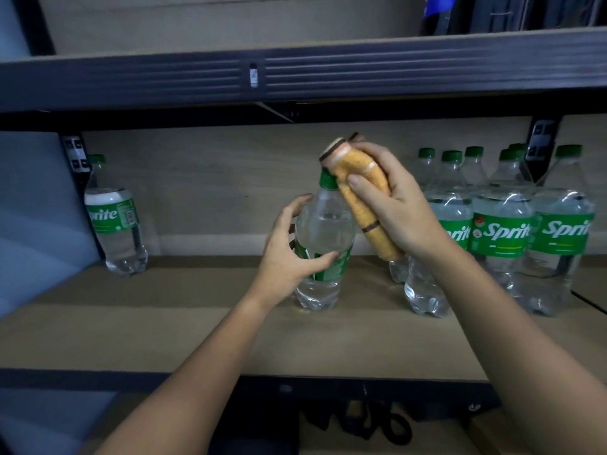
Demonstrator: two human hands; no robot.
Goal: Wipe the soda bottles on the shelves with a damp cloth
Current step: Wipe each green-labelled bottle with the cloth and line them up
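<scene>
A clear Sprite bottle [323,231] with a green cap stands upright in the middle of the wooden shelf [164,330]. My left hand [289,251] grips its labelled waist, fingers curled round it. My right hand [391,205] holds a folded orange cloth [364,205] and presses it against the bottle's cap and right shoulder. Several more Sprite bottles [502,231] stand grouped on the right of the shelf, partly hidden by my right hand. One single Sprite bottle [113,218] stands at the far left.
A dark metal shelf beam [295,73] runs overhead, close above the bottle tops. Black uprights stand at the left [77,156] and right [540,142]. The shelf's front edge [230,379] lies below my forearms. Dark items sit on the upper shelf at the right.
</scene>
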